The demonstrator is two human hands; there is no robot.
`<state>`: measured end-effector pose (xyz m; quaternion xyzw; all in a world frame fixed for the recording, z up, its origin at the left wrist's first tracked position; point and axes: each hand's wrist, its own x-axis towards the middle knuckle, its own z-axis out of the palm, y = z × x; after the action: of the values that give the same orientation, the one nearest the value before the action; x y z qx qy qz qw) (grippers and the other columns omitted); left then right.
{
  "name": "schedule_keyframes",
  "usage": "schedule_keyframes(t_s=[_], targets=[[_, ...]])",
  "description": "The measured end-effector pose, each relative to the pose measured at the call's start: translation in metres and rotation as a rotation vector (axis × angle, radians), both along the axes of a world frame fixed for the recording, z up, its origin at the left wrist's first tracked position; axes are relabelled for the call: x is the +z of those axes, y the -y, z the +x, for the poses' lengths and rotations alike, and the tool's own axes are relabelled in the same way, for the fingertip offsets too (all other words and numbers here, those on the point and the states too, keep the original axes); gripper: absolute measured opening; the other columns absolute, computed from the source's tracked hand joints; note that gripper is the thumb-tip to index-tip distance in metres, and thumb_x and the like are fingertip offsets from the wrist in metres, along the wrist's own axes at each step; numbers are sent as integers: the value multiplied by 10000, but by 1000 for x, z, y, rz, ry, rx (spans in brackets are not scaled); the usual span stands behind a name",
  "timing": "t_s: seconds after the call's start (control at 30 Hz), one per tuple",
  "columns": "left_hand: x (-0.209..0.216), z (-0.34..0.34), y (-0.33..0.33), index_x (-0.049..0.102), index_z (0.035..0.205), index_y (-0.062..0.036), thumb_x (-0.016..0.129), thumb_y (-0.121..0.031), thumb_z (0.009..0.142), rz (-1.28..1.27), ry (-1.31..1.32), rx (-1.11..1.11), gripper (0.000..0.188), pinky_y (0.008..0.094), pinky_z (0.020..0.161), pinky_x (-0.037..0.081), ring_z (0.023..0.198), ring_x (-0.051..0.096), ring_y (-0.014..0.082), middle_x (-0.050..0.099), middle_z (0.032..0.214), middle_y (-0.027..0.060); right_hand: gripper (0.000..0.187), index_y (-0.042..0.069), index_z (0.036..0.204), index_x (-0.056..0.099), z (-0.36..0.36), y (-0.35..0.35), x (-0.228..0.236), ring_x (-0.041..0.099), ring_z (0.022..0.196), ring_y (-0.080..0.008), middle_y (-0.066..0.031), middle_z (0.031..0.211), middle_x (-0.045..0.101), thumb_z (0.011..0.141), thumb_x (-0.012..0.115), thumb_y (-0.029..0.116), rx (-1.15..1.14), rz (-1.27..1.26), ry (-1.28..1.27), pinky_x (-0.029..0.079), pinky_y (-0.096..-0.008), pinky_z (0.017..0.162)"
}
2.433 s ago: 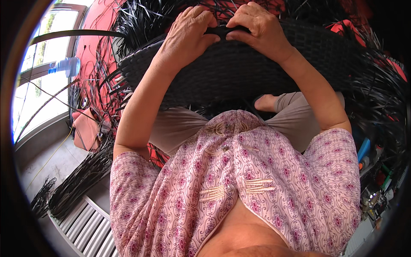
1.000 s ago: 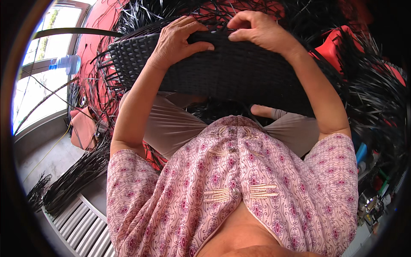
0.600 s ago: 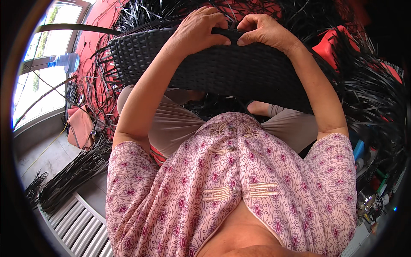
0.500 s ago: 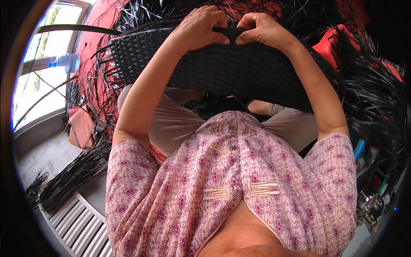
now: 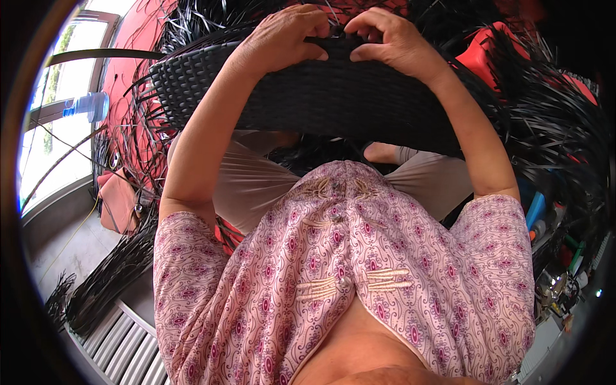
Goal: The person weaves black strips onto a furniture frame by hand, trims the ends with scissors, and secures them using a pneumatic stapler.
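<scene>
A black panel (image 5: pixel 282 96), tightly woven from flat plastic strips, lies crosswise over my bent legs. My left hand (image 5: pixel 282 40) is closed over its far edge, with the fingers curled across the top and the thumb against the near face. Beside it, a small gap away, my right hand (image 5: pixel 398 46) bends round the same edge, its thumb low and its index finger arched above. The fingertips on the far side are partly hidden, so any single strip between them cannot be made out. Loose black strips (image 5: pixel 212 19) stick up behind the panel.
Heaps of black strips (image 5: pixel 558 128) spread at the right, around a red plastic object (image 5: pixel 478 61). To the left are a clear blue-tinted bottle (image 5: pixel 96 107), a pink bag (image 5: pixel 117 200), a bundle of strips (image 5: pixel 112 282) and a white slatted piece (image 5: pixel 125 343).
My hands have drawn slightly apart along the panel's edge. The right index finger is less tightly curled than before. The whole view has shifted a little.
</scene>
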<state>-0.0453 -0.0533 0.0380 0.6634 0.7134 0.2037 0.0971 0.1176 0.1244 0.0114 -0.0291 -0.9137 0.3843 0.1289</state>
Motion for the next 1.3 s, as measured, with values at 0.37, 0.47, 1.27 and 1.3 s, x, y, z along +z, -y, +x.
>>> schedule_keyframes(t_s=[0.37, 0.47, 1.27, 1.3], targets=[[-18, 28, -39, 623, 970, -48, 810, -302, 715, 104, 55, -31, 405, 391, 777, 494, 918, 615, 266, 619, 914, 90, 317, 60, 1042, 685, 20, -24, 16, 606, 812, -91, -1, 882, 655, 774, 810, 174, -53, -193, 391, 492, -239, 737], [-18, 31, -45, 620, 977, -48, 827, -291, 683, 56, 61, -17, 433, 397, 768, 499, 885, 626, 270, 633, 905, 96, 299, 53, 1018, 675, 16, -30, 5, 596, 785, -75, 8, 850, 649, 775, 807, 164, -26, -271, 364, 484, -235, 708], [-10, 50, -43, 620, 957, -28, 832, -297, 673, 181, -29, 11, 445, 406, 818, 477, 937, 611, 299, 624, 911, 103, 342, 72, 1047, 675, 57, -37, 6, 611, 943, -118, 5, 975, 640, 763, 818, 197, -109, -33, 181, 505, -268, 853], [-16, 51, -45, 626, 956, -28, 833, -303, 672, 201, 6, 4, 447, 404, 817, 477, 930, 611, 298, 622, 914, 102, 351, 75, 1051, 678, 61, -42, 5, 608, 953, -114, 4, 990, 644, 757, 823, 200, -158, 25, 239, 505, -269, 853]])
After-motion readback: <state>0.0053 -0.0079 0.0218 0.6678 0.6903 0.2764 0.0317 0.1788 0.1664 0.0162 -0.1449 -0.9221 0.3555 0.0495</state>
